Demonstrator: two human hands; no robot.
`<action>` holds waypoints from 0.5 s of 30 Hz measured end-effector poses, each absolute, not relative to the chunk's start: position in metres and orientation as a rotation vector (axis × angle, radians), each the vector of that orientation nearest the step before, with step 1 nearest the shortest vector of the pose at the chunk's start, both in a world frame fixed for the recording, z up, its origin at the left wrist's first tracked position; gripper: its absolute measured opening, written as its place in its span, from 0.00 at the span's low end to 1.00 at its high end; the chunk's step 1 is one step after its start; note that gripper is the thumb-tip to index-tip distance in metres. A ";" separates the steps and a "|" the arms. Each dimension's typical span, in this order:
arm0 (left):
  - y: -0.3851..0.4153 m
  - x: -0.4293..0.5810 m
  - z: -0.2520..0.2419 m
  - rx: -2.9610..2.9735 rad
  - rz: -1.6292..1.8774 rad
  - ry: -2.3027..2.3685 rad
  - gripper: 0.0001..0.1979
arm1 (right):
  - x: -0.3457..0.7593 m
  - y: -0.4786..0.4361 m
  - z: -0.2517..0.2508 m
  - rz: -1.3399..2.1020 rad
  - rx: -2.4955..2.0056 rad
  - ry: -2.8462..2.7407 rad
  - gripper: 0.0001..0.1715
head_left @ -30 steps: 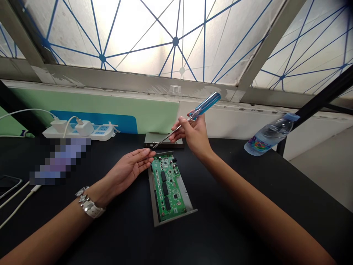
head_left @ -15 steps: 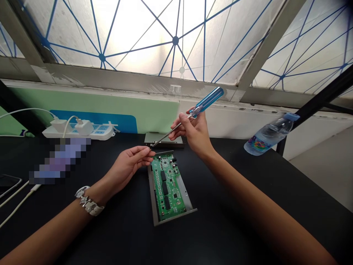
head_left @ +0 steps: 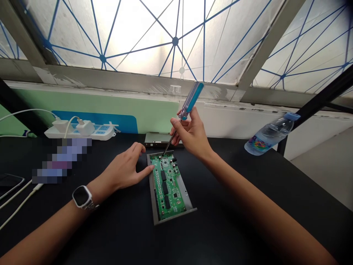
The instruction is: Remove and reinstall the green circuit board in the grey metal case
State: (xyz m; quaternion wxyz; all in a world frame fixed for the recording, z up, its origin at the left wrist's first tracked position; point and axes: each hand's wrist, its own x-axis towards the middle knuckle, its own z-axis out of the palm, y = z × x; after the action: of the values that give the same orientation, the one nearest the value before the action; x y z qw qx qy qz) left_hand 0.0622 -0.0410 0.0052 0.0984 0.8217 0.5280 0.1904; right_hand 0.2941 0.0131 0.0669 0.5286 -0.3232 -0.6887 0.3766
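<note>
My right hand (head_left: 190,134) grips a screwdriver (head_left: 191,100) with a clear and blue handle, its fingers around the lower handle and shaft. The shaft slants down, its tip at the far end of a green circuit board (head_left: 172,191). Whether the tip touches a screw there is too small to tell. The board sits in a shallow metal tray (head_left: 185,195) on the black table. At the tray's left edge is my left hand (head_left: 127,165), thumb stretched to the board's upper left side, fingers apart and holding nothing.
Behind the board lies a flat metal piece (head_left: 157,138). A water bottle (head_left: 268,134) leans at the right by a black post. At the left are a white power strip (head_left: 103,131) with plugged-in chargers, cables, a blurred-out object and a dark phone-like device (head_left: 9,182).
My left hand has opened from a pinch near the screwdriver tip and turned palm down to the board's edge. The screwdriver has become steeper, its tip lowered to the board.
</note>
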 end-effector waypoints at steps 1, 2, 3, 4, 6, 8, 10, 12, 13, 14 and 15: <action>-0.039 0.058 0.006 2.399 0.494 1.484 0.25 | 0.294 0.013 0.067 0.903 -0.769 -1.648 0.20; -0.038 0.054 0.007 2.371 0.453 1.416 0.28 | 0.293 0.013 0.066 0.906 -0.766 -1.650 0.20; -0.038 0.052 0.008 2.357 0.426 1.364 0.31 | 0.293 0.013 0.066 0.911 -0.761 -1.651 0.20; -0.038 0.050 0.009 2.357 0.418 1.330 0.34 | 0.292 0.013 0.065 0.914 -0.756 -1.653 0.21; -0.039 0.052 0.009 2.374 0.439 1.299 0.37 | 0.292 0.013 0.064 0.920 -0.745 -1.659 0.20; -0.041 0.057 0.009 2.393 0.468 1.275 0.37 | 0.291 0.013 0.063 0.922 -0.737 -1.666 0.20; -0.044 0.065 0.008 2.400 0.487 1.270 0.37 | 0.289 0.012 0.062 0.926 -0.739 -1.677 0.19; -0.047 0.072 0.006 2.394 0.500 1.297 0.39 | 0.287 0.012 0.060 0.926 -0.753 -1.691 0.19; -0.048 0.076 0.005 2.385 0.511 1.316 0.40 | 0.287 0.012 0.059 0.924 -0.759 -1.701 0.19; -0.049 0.079 0.004 2.376 0.519 1.325 0.40 | 0.286 0.012 0.058 0.921 -0.764 -1.710 0.19; -0.050 0.081 0.003 2.368 0.525 1.330 0.41 | 0.286 0.012 0.057 0.916 -0.766 -1.720 0.19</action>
State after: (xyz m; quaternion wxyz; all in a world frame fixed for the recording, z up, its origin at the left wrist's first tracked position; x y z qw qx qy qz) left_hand 0.0813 -0.0501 0.0027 0.1866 0.8411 0.4723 0.1863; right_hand 0.2857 0.0120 0.0571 0.5001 -0.3167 -0.7114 0.3788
